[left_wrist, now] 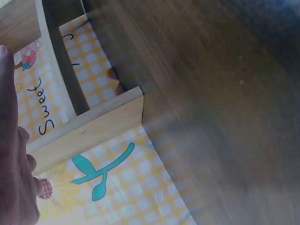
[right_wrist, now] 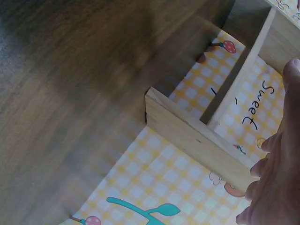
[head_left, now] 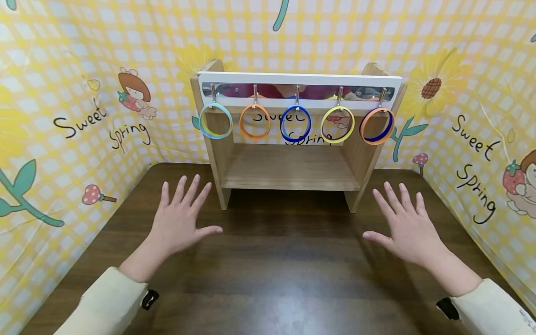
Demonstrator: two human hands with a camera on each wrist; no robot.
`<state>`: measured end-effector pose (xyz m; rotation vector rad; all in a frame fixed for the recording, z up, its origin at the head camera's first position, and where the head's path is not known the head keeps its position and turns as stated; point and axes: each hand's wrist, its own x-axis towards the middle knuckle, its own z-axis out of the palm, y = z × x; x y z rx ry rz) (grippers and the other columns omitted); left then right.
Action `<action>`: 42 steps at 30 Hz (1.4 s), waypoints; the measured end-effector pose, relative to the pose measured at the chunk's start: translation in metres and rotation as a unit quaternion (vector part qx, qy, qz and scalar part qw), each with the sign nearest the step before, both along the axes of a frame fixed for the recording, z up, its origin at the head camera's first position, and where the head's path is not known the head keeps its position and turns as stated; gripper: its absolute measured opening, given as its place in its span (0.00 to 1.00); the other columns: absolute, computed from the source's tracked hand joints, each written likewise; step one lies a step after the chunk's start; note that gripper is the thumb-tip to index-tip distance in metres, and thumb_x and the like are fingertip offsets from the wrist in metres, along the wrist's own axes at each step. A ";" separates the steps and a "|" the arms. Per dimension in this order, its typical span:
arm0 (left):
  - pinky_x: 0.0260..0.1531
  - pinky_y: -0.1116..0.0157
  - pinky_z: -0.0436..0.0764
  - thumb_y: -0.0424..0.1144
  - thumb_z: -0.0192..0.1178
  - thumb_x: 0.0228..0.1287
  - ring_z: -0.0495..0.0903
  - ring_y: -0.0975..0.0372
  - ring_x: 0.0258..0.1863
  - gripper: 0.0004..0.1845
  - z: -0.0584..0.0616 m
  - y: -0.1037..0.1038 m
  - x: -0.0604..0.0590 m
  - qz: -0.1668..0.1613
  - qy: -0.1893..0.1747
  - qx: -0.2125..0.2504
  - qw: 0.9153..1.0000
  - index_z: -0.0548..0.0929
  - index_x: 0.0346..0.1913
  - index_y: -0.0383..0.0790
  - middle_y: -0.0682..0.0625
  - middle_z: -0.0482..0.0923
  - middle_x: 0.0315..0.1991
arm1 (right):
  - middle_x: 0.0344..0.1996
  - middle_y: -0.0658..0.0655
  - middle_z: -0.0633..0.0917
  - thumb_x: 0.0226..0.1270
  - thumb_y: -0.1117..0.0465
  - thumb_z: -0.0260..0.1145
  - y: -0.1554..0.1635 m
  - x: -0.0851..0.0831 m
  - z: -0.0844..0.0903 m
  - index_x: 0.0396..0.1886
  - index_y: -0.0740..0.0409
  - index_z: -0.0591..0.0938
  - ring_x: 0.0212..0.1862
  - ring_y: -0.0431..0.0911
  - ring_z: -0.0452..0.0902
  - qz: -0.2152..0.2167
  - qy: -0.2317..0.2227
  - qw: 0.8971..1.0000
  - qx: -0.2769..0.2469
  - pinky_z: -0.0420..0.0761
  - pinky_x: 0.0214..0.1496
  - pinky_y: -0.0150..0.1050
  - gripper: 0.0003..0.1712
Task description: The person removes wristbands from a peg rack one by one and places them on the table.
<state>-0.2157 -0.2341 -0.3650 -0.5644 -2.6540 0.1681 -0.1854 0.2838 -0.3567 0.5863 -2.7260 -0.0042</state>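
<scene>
Five coloured plastic rings hang untouched at 12 o'clock | left hand, right hand: fingers spread, empty, over dark wooden table | nothing removed yet.

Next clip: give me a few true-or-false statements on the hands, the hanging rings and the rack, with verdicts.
1. Five coloured plastic rings hang from hooks on the wooden rack. True.
2. The left hand grips the dark blue middle ring. False: it is spread open over the dark wooden table, holding nothing.
3. The right hand is open, its fingers spread. True.
4. A ring lies on the rack's lower shelf. False: the shelf shows no ring; all hang above.
</scene>
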 end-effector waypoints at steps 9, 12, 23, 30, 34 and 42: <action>0.67 0.40 0.32 0.75 0.51 0.57 0.45 0.42 0.73 0.55 0.013 -0.005 -0.012 0.003 -0.031 0.073 0.997 0.48 0.78 0.43 0.38 0.42 0.76 | 0.75 0.67 0.51 0.67 0.39 0.62 0.009 -0.003 0.015 0.78 0.58 0.48 0.74 0.64 0.41 0.016 -0.010 0.997 -0.080 0.38 0.71 0.61 0.52; 0.67 0.39 0.39 0.73 0.51 0.60 0.50 0.42 0.72 0.54 0.016 -0.006 -0.019 0.007 -0.038 0.106 0.994 0.48 0.78 0.42 0.37 0.45 0.76 | 0.73 0.68 0.56 0.67 0.42 0.64 0.012 -0.006 0.019 0.77 0.60 0.51 0.73 0.64 0.47 0.024 0.001 0.994 -0.107 0.44 0.72 0.58 0.51; 0.62 0.41 0.62 0.65 0.59 0.61 0.60 0.42 0.68 0.50 0.014 -0.004 -0.048 0.001 -0.074 0.318 0.945 0.54 0.77 0.41 0.39 0.57 0.73 | 0.56 0.69 0.78 0.66 0.53 0.68 0.010 -0.020 0.019 0.71 0.60 0.67 0.55 0.64 0.74 0.031 0.075 0.967 -0.240 0.72 0.50 0.61 0.37; 0.56 0.45 0.71 0.55 0.65 0.63 0.68 0.46 0.64 0.44 0.002 0.006 -0.064 -0.029 -0.081 0.454 0.887 0.58 0.76 0.42 0.41 0.64 0.69 | 0.50 0.64 0.83 0.66 0.60 0.69 0.002 -0.033 0.017 0.61 0.65 0.75 0.50 0.56 0.79 0.034 0.106 0.940 -0.323 0.73 0.52 0.29 0.27; 0.54 0.50 0.75 0.46 0.67 0.64 0.71 0.49 0.62 0.40 -0.006 0.013 -0.074 -0.067 -0.083 0.539 0.835 0.61 0.74 0.40 0.41 0.68 0.67 | 0.48 0.63 0.84 0.64 0.65 0.70 -0.003 -0.040 0.018 0.58 0.67 0.78 0.48 0.44 0.80 0.050 0.125 0.920 -0.367 0.69 0.49 0.18 0.23; 0.61 0.49 0.67 0.28 0.64 0.63 0.66 0.46 0.65 0.34 -0.008 0.031 -0.083 -0.112 -0.112 0.674 0.722 0.63 0.71 0.30 0.35 0.66 0.67 | 0.43 0.65 0.85 0.62 0.72 0.69 -0.014 -0.050 0.023 0.52 0.71 0.80 0.43 0.23 0.74 0.070 0.148 0.886 -0.434 0.72 0.45 0.19 0.18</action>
